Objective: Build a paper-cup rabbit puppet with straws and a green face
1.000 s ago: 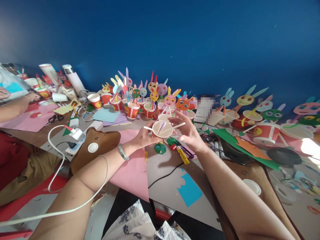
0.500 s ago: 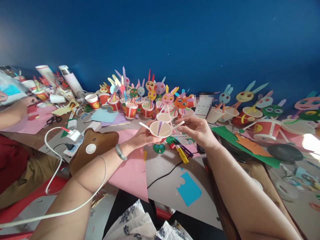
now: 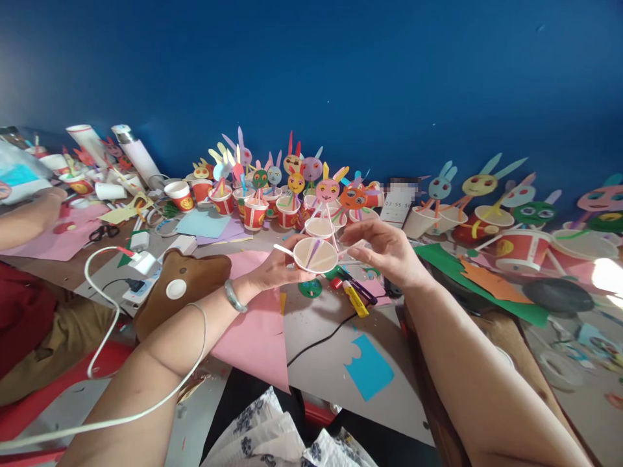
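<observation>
My left hand (image 3: 277,269) is closed around a paper cup (image 3: 315,255), tilted so its open mouth faces me. A purple strip (image 3: 314,250) lies inside the cup, and a white strip (image 3: 282,249) sticks out on its left side. At the cup's right side, my right hand (image 3: 382,253) has its thumb and fingers at another white strip (image 3: 342,250), seemingly pinching it; the fingertips partly hide it. Just below the cup, a green paper face (image 3: 310,288) lies on the table.
Behind stand several red paper cups (image 3: 256,214) with rabbit-faced paper figures. A yellow cutter (image 3: 355,299), pink paper (image 3: 253,331) and a blue paper scrap (image 3: 368,368) lie nearer. A white cable (image 3: 146,403) crosses my left forearm. Another person's arm (image 3: 29,220) is at left.
The cup has tipped further toward me and shifted slightly right. My right hand has come in lower at the right white strip, which now shows less.
</observation>
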The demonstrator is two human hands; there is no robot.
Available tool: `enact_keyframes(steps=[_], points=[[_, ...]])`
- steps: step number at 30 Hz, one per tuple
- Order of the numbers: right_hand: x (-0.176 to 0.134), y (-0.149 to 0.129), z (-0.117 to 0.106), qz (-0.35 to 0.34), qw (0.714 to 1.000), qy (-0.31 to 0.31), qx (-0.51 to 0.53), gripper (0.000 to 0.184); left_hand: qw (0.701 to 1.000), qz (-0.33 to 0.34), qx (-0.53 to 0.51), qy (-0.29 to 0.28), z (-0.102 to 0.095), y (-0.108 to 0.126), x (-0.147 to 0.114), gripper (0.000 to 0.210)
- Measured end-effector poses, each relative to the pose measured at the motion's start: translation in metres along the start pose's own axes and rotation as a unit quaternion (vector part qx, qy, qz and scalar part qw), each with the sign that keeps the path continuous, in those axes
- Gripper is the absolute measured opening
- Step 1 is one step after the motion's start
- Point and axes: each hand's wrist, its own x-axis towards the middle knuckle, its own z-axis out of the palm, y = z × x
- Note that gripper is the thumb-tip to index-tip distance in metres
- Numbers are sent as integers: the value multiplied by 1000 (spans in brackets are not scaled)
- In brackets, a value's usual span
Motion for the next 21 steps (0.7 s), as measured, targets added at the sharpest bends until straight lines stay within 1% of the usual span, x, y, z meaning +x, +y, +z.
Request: enact_keyframes(steps=[2, 4, 6, 8, 11, 14, 17, 21], points=[[-2, -9, -1, -26, 999, 5, -21, 44, 998, 40, 53, -1, 0, 0, 0, 67], [-6, -21, -1, -53, 995, 10, -90, 38, 990, 82, 116, -10, 1, -1, 0, 67], [-11, -33, 0, -95, 979, -4, -182, 28, 980, 104, 169, -23, 3, 0, 1, 68], [-14, -42, 3, -152, 953, -38, -260, 18, 973, 114, 196, -42, 5, 0, 0, 68], [-19, -47, 9, -211, 913, -78, -341, 7, 970, 123, 198, -76, 8, 2, -3, 69], [-21, -47, 15, -236, 884, -99, -391, 7, 973, 99, 187, -91, 12, 6, -7, 68], [-23, -46, 20, -248, 867, -104, -419, 14, 977, 79, 175, -96, 14, 7, -8, 66], [-24, -45, 24, -261, 848, -93, -452, 19, 980, 82, 156, -94, 15, 4, -7, 69]])
